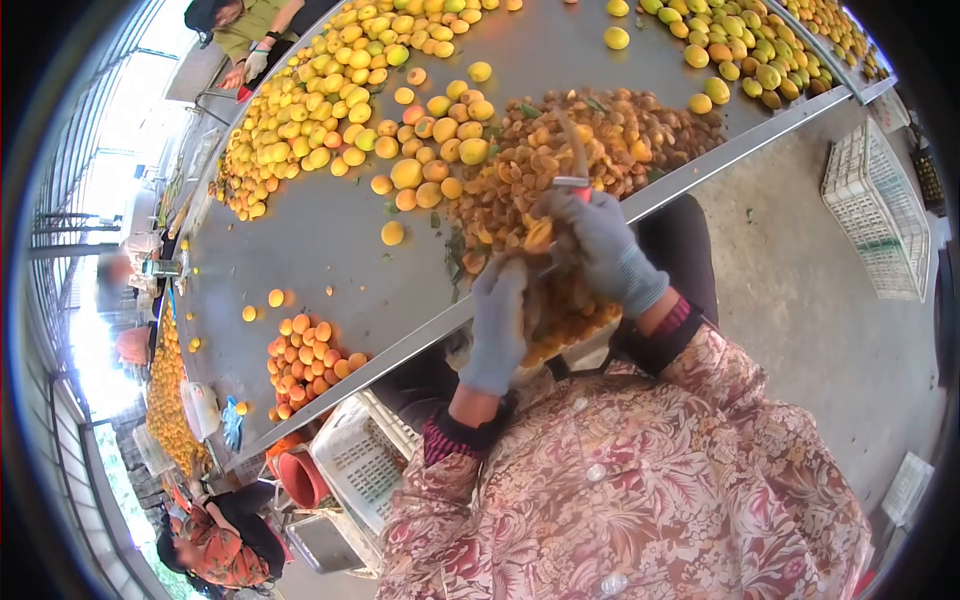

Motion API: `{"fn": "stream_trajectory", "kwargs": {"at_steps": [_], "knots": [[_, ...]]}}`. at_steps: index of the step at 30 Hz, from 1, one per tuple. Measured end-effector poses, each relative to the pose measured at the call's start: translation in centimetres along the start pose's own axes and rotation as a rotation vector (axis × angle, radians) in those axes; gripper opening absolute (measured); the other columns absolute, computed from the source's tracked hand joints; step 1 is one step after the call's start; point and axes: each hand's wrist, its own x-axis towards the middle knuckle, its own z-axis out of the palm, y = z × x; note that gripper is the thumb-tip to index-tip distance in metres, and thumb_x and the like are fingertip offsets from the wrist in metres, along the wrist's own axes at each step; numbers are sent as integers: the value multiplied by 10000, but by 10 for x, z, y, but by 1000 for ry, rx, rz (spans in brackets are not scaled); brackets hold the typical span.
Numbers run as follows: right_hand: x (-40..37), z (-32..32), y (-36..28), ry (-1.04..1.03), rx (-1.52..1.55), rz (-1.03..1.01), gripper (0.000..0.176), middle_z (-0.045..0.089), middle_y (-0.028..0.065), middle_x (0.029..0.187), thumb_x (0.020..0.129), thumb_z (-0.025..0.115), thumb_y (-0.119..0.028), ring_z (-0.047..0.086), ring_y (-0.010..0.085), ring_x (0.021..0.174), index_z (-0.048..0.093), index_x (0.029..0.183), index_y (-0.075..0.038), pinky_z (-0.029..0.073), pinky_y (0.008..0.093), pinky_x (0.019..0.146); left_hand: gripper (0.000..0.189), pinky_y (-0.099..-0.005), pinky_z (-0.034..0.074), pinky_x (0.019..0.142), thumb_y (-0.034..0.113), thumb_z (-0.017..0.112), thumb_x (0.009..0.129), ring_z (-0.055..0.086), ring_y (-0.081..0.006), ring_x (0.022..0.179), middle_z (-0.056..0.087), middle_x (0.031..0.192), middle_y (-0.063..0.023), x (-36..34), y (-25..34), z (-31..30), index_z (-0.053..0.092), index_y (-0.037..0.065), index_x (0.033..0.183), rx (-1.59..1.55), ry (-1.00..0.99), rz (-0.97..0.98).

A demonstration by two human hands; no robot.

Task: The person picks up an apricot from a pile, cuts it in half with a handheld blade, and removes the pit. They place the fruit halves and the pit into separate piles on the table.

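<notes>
My right hand (605, 250), in a grey glove, grips a knife by its red handle, its curved blade (573, 142) pointing away over the pile. Close by its fingers is an orange apricot piece (539, 236). My left hand (499, 318), gloved in grey too, has its fingers curled in beside the right; what they hold, if anything, is hidden. Both hands are over the table's front edge. Just beyond them lies a heap of brownish-orange cut apricot halves (625, 140). More orange pieces (575, 315) show below the hands, in front of my body.
Whole yellow apricots (325, 100) cover the metal table's (340, 235) far left, with greener ones (740, 45) at the far right. Redder apricots (305, 360) sit near the front edge. White crates (365, 460) and a red bucket (301, 478) stand lower left. Other people work around the table.
</notes>
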Motion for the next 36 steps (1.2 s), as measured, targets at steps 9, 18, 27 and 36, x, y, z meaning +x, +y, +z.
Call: {"fn": "stream_trajectory", "kwargs": {"at_steps": [9,18,27,36], "knots": [[7,8,12,-22,-141,-41,118,566,-19,601,850,597,-147,518,64,475,632,802,-44,375,204,392,297,-292,487,671,284,386,966,580,-146,736,591,835,-52,12,2,11,543,44,1040,-490,42,68],[6,5,27,-122,-135,-152,114,557,-9,648,822,498,-42,526,74,533,597,767,-39,405,203,466,244,-279,491,621,205,436,896,586,-142,706,603,871,-71,4,0,3,531,17,1019,-754,-113,-51],[23,-25,-10,156,28,-60,268,464,-15,506,853,638,-312,376,71,361,605,787,-55,290,221,318,328,-204,424,514,96,566,852,512,-65,647,593,873,-52,-26,-17,-14,511,22,1167,340,-71,94],[15,-33,-17,7,-31,-49,178,449,-2,544,901,506,-142,381,74,383,571,983,2,298,211,361,406,-352,498,710,139,582,772,623,-272,795,609,967,-168,88,-36,-164,540,76,1171,659,494,-173]]}}
